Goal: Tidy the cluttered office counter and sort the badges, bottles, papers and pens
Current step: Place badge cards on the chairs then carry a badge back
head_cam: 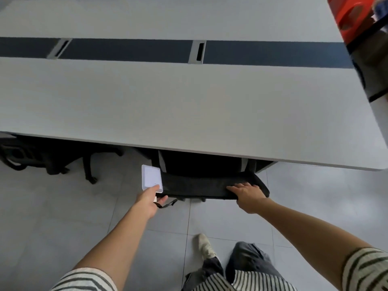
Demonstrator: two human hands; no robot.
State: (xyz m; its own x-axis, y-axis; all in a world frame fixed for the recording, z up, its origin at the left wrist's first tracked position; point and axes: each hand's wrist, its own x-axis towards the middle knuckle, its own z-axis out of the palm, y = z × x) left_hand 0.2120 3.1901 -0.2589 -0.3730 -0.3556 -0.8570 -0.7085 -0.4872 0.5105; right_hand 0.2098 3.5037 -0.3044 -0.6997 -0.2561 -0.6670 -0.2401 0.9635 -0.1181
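From where I stand, the left hand, low centre of the frame, pinches a white badge by its lower end, with its dark strap dangling beside the black chair. The right hand is curled over the chair's top edge, below the grey counter. My worry is that the loose strap snags on the chair if it rolls. That could tug the badge out of so light a pinch and onto the floor.
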